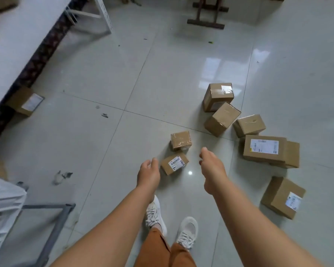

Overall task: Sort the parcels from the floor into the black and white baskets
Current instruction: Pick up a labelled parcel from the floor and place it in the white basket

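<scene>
Head view looks down past both arms at the tiled floor (pixel 123 83). Both the left hand (pixel 148 173) and right hand (pixel 212 166) hang loosely curled, holding nothing. A small labelled parcel (pixel 174 163) lies between them, a taped cube parcel (pixel 181 140) just beyond. More cardboard parcels (pixel 264 148) cluster beyond the right hand. Little seems sorted; a white basket (pixel 2 205) sits near the left elbow, no black one visible.

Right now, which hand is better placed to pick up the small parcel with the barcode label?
Probably the left hand: it hangs open right beside the barcode-labelled parcel, nearly touching its edge. The right hand, also empty, is slightly farther off.
</scene>
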The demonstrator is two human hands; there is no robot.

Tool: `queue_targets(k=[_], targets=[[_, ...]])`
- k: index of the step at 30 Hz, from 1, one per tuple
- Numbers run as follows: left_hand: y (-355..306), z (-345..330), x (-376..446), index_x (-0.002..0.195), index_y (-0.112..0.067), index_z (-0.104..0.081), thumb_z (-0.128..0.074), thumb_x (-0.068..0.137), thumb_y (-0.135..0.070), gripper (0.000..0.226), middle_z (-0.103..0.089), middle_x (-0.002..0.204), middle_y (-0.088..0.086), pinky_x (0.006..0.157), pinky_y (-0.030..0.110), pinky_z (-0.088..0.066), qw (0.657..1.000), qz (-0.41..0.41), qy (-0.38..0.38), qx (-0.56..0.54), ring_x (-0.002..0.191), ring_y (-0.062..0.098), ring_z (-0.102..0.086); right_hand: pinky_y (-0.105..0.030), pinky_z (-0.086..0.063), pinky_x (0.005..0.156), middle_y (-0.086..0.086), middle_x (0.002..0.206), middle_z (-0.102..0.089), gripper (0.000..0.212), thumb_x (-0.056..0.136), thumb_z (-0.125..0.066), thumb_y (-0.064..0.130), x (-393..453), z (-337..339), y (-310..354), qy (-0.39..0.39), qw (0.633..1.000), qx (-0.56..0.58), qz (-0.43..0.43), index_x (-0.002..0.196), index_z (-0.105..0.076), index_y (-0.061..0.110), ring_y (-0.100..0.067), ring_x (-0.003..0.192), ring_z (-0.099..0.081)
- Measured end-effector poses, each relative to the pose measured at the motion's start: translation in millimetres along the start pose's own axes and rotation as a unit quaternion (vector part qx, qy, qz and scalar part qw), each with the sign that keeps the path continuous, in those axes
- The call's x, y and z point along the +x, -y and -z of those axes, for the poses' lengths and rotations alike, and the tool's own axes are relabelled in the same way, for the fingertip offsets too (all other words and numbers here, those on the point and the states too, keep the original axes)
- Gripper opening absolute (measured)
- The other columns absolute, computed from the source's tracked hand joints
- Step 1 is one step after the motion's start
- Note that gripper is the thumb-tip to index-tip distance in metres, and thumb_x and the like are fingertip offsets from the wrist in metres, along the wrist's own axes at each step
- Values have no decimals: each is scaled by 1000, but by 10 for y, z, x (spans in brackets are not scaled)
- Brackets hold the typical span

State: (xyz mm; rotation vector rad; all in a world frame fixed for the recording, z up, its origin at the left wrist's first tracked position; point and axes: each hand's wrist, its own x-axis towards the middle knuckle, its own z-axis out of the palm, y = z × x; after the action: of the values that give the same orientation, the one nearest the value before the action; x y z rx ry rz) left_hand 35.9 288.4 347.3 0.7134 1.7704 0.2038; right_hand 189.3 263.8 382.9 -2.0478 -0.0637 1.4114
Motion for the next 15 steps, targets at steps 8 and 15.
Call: queue_targets(k=[8, 15], targets=[[486, -385, 1430, 137, -5, -35, -36, 91, -40, 57, -37, 143, 23, 107, 52, -32, 999, 36, -3, 13, 132, 42, -35, -26, -31, 58, -4, 100, -46, 20, 100, -32, 27, 1396, -455, -518, -6, 995, -95, -8, 101, -49, 16, -16, 73, -38], [949, -738, 2431, 145, -17, -32, -34, 96, -46, 57, -40, 147, 10, 106, 43, -34, 997, 70, 18, 17, 132, 32, -39, -28, -32, 79, -3, 115, -49, 41, 100, -35, 32, 2447, -824, -1080, 4, 993, -112, -29, 134, -50, 16, -20, 100, -42]])
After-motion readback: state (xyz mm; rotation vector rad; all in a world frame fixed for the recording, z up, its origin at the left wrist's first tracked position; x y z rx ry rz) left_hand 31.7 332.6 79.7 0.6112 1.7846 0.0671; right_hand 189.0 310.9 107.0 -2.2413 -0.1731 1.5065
